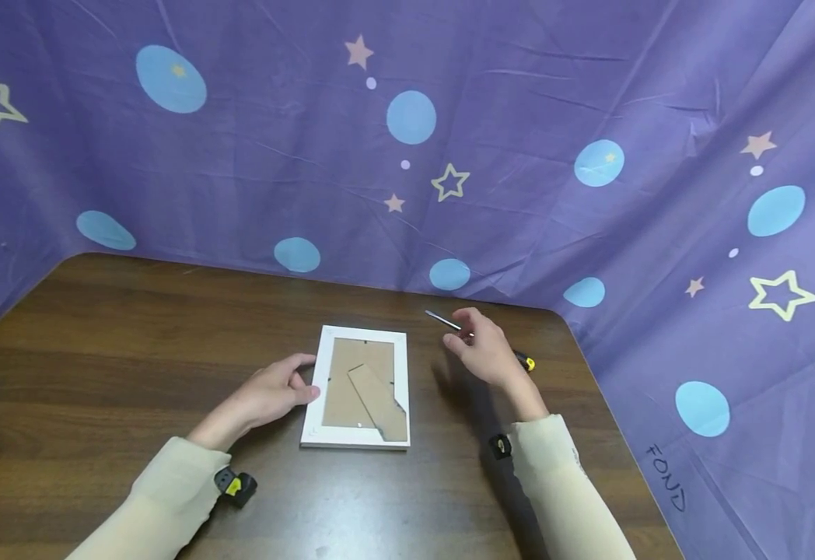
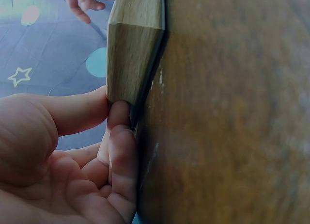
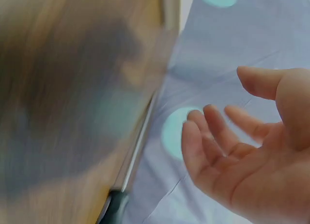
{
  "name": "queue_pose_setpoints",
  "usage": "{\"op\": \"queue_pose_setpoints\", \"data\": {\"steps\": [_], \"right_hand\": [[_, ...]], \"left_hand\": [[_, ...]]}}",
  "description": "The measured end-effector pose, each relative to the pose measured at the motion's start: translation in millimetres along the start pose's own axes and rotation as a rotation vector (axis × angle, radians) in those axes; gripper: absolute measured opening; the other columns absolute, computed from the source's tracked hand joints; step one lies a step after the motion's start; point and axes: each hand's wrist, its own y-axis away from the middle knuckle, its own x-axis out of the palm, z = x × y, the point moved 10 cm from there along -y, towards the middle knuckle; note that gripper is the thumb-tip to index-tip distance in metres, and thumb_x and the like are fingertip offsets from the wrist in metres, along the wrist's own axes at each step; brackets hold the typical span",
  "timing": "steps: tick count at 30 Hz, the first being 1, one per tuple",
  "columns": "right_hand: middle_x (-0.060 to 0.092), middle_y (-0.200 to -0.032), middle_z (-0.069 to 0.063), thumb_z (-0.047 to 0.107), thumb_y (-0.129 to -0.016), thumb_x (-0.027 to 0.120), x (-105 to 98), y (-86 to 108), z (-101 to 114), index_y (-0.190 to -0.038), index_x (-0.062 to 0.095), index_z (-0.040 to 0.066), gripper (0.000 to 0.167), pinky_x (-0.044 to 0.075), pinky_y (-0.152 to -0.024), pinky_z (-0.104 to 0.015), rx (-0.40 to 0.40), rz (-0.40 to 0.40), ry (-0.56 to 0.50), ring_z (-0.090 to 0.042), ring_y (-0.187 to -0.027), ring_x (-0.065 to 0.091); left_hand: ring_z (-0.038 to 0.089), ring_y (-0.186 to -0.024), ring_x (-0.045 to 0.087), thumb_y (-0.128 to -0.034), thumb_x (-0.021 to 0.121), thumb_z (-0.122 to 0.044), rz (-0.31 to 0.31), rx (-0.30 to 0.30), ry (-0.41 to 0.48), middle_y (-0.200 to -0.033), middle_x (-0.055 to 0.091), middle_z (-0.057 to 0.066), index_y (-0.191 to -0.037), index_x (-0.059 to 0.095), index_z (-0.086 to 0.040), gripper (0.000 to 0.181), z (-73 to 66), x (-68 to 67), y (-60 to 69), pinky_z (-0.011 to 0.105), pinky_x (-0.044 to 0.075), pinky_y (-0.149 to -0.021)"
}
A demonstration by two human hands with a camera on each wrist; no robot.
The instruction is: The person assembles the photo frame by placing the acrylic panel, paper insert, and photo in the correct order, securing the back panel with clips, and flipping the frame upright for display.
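Observation:
A white picture frame [image 1: 400,365] lies face down on the table, its brown backing board [image 1: 341,381] and folded stand leg showing. At its left side my left hand [image 1: 274,393] pinches the edge between thumb and fingers. The left wrist view shows the thumb against a corner of the frame [image 2: 131,64], whose side looks wood-grained there. My right hand [image 1: 480,350] hovers to the right of the frame with loosely bent fingers and nothing in them. Below it lies a screwdriver with a metal shaft [image 3: 140,141] and a black and yellow handle [image 1: 525,360], partly hidden by the hand.
The brown wooden table [image 1: 134,350] reaches back to a purple cloth [image 1: 274,155] with stars and blue spots, which hangs behind it and along the right side. The screwdriver lies near the table's right edge.

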Motion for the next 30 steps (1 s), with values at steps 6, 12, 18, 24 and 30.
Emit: {"op": "queue_pose_setpoints", "data": {"steps": [6,12,18,24,30], "right_hand": [[0.065,-0.103,-0.009,0.024,-0.102,0.071,20.1,14.1,19.8,-0.143,0.053,-0.001,0.051,0.054,-0.083,-0.039,0.081,0.062,-0.114,-0.023,-0.096,0.067],[0.063,-0.100,-0.010,0.025,-0.103,0.071,45.2,22.1,29.7,-0.143,0.052,-0.001,0.051,0.056,-0.070,-0.035,0.155,0.118,-0.184,-0.021,-0.078,0.067],[0.060,-0.103,-0.014,0.035,-0.102,0.070,82.4,29.2,31.4,-0.145,0.047,-0.003,0.062,0.060,-0.067,-0.036,0.252,0.260,-0.247,-0.023,-0.076,0.066],[0.063,-0.107,-0.016,0.037,-0.095,0.079,100.7,37.2,35.5,-0.145,0.041,-0.005,0.076,0.062,-0.066,-0.039,0.286,0.348,-0.292,-0.023,-0.087,0.067],[0.063,-0.109,-0.018,0.028,-0.089,0.086,105.5,44.0,38.4,-0.142,0.038,-0.006,0.079,0.062,-0.063,-0.042,0.301,0.393,-0.358,-0.023,-0.084,0.071]], "left_hand": [[0.021,-0.089,0.061,-0.1016,0.070,-0.023,0.003,0.009,-0.006,-0.096,0.068,0.006,-0.158,0.042,0.001,0.068,-0.7,-0.9,-0.9,0.040,0.047,-0.083],[0.021,-0.089,0.061,-0.1020,0.070,-0.024,0.014,0.001,0.004,-0.097,0.067,0.007,-0.159,0.041,0.001,0.068,1.0,-1.5,-0.2,0.039,0.047,-0.081],[0.022,-0.091,0.062,-0.1016,0.070,-0.024,0.014,0.006,-0.003,-0.097,0.068,0.007,-0.158,0.041,0.001,0.068,0.8,-4.0,0.9,0.042,0.047,-0.084],[0.020,-0.091,0.062,-0.1011,0.071,-0.024,0.021,0.020,0.002,-0.096,0.069,0.006,-0.158,0.042,0.001,0.068,1.3,-2.2,-1.2,0.041,0.047,-0.085],[0.021,-0.091,0.063,-0.1004,0.071,-0.023,0.022,0.031,-0.007,-0.095,0.069,0.006,-0.157,0.043,0.002,0.068,-1.8,-2.6,-1.3,0.043,0.048,-0.087]]}}
